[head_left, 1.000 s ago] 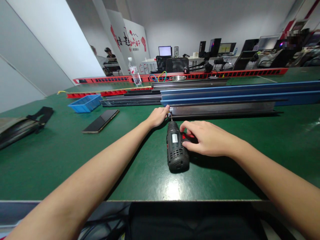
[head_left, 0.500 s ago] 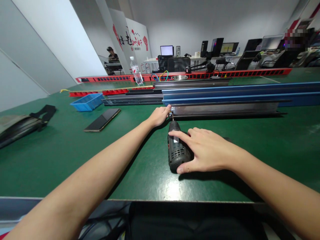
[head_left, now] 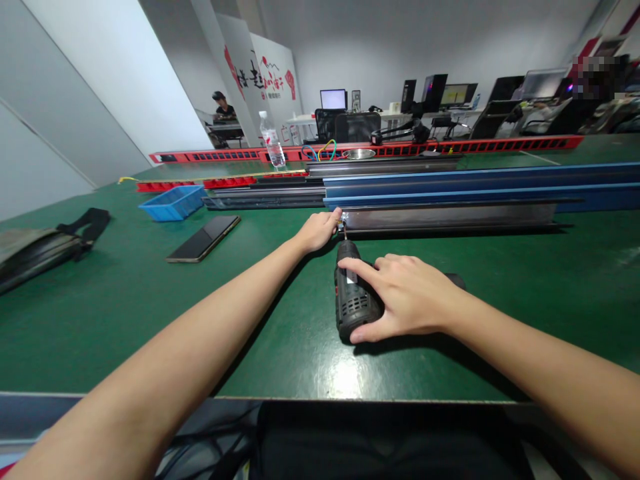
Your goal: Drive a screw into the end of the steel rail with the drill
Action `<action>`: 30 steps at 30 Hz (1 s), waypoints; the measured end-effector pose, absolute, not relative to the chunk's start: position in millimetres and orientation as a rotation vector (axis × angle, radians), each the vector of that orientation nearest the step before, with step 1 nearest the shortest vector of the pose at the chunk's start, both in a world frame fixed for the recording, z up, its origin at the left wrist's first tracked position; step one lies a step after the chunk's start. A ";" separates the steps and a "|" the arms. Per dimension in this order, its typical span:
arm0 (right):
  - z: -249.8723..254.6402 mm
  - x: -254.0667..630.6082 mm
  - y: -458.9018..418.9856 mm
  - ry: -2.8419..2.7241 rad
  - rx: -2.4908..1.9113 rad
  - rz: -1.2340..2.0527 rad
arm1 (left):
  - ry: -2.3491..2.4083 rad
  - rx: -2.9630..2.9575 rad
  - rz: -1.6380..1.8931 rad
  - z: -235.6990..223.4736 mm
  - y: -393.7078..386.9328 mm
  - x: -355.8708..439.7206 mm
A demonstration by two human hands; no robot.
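Note:
A black cordless drill [head_left: 351, 293] lies on its side on the green table [head_left: 125, 307], its bit pointing at the left end of a long silver metal rail [head_left: 450, 217]. My right hand [head_left: 405, 297] wraps over the drill's body, thumb at its rear and fingers across the top. My left hand [head_left: 317, 230] is closed at the rail's left end, fingers pinched right by the drill bit tip; what they pinch is too small to make out.
Blue rails [head_left: 480, 183] and dark rails [head_left: 265, 197] lie behind the silver one. A phone [head_left: 204, 239], a blue bin [head_left: 173, 203] and a black bag [head_left: 45, 243] sit to the left. A water bottle [head_left: 271, 143] and red strips [head_left: 450, 145] stand farther back. A person sits far off.
My right hand moved from the drill's red trigger side to over its body and gripped it. The left hand stayed at the rail end.

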State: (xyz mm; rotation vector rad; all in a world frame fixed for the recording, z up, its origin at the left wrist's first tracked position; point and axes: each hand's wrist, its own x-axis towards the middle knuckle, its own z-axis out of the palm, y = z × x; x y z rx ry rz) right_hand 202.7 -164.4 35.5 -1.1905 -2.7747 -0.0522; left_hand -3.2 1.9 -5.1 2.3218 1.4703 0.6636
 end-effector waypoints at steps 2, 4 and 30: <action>35.4 202.2 -164.3 -2.776 -1.190 -0.064 | 1.461 2.324 0.666 -4.9 1.9 -3.4; 35.7 202.0 -164.3 -2.781 -1.191 -0.067 | 1.463 2.321 0.662 -4.4 1.7 -3.6; 35.6 202.2 -165.0 -2.777 -1.196 -0.058 | 1.467 2.300 0.671 -3.1 0.5 -2.6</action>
